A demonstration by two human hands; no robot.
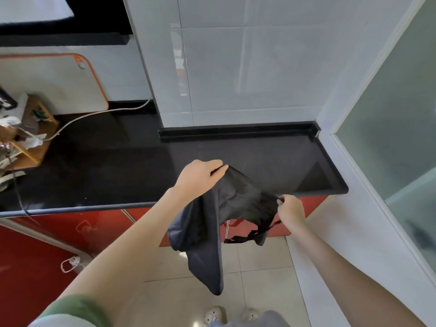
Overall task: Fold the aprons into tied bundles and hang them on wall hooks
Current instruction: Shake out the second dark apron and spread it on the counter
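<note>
Pinched at two points: left hand [199, 178] closed on the top corner of the dark apron [226, 208], thumb and fingers clamped over the fabric; right hand [291, 208] closed on the opposite edge, fingertips nipping cloth just where a strap [250, 236] leaves it. Apron held in air between both hands, stretched loosely, above and in front of the counter's front edge.

Near field: green sleeve [70, 310] at lower left, pale shoes [214, 315] at bottom on beige floor tiles [259, 279]. Floor bare around the feet. Longest fold of apron hanging down from left hand to a point well above the tiles, not touching them. Strap looping below right hand, dangling free in front of red cabinet fronts [70, 232].

Mid field: black countertop [118, 161], glossy, raised lip along front and right end. Surface under and behind the hands bare as far as the back upstand. Right end of counter stopping just beside a white frame with frosted glass panel [389, 126]; narrow floor strip between.

Far field: white tiled wall [259, 67] rising behind the counter. Left, well apart from the hands: wooden rack [30, 138] with clutter, white cable [94, 114] running across the counter, orange-rimmed white board [59, 83] leaning on the wall.
</note>
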